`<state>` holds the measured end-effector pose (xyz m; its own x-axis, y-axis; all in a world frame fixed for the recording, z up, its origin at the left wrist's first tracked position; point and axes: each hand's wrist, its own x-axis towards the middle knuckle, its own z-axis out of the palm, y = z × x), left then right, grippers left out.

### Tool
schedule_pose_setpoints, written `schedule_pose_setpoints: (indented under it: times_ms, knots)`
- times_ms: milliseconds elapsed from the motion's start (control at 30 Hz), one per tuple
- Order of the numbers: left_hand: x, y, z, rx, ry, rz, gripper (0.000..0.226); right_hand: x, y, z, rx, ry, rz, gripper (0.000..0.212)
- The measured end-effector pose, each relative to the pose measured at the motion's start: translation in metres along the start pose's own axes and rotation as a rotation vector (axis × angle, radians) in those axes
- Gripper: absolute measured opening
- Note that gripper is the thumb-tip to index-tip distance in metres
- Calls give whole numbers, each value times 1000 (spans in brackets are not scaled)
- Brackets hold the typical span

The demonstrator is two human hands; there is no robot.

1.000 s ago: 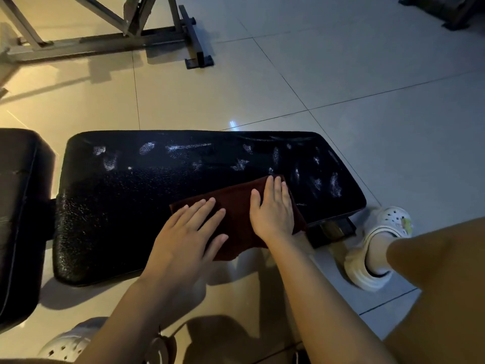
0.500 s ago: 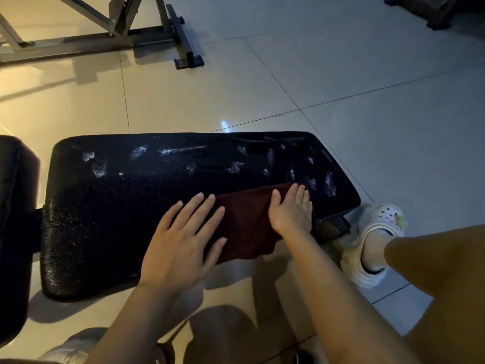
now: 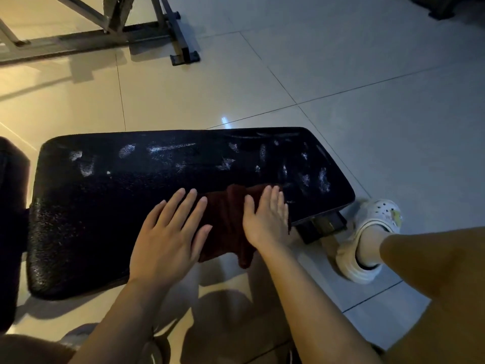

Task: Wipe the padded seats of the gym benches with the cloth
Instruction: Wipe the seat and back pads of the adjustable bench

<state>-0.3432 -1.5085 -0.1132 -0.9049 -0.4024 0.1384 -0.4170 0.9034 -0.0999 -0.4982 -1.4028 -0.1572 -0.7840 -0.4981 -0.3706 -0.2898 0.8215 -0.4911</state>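
Head view, the only one we have: we look down on a black padded seat (image 3: 168, 206) lying low over a pale tiled floor (image 3: 367, 114), and we take this seat as our landmark. Its surface is grainy and carries whitish smears along the far edge and toward the right end. A dark red cloth (image 3: 228, 222) lies bunched on the near right part of the seat, one corner drooping over the seat's near edge. Our left hand (image 3: 168, 237) rests flat on the seat with fingers spread wide and straight, its thumb side lying on the cloth's left edge. Our right hand (image 3: 267, 219) presses flat on the cloth's right part, fingers straight and close together, gripping nothing. Just past the seat's right end we see a white clog (image 3: 367, 240) on a foot, and a bare leg (image 3: 433, 271) beside it. Under the right end a dark bracket (image 3: 322, 227) of the bench shows. Left of the seat sits a second dark pad (image 3: 10, 232), mostly cut by the frame edge. Well beyond the seat's far edge stands a grey metal frame (image 3: 105, 35) on the floor.
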Motion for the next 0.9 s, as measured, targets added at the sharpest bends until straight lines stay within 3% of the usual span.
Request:
schedule_pose_setpoints:
  times_ms: [100, 200, 400, 500, 733, 900]
  knots:
    - [0, 1, 1, -2, 4, -23, 58, 15, 29, -13, -38, 74, 178, 69]
    - [1, 2, 2, 11, 15, -21, 59, 12, 26, -14, -6, 44, 181, 68]
    - [1, 3, 1, 16, -16, -35, 60, -34, -19, 8, 15, -25, -73, 62]
    - [1, 3, 1, 10, -38, -47, 59, -29, -10, 2, -7, -52, -107, 62]
    - [3, 3, 2, 10, -59, -63, 59, -2, 36, -21, -57, 45, 151, 66]
    - [3, 4, 0, 7, -71, -75, 61, -40, -2, -3, 21, 19, -110, 55]
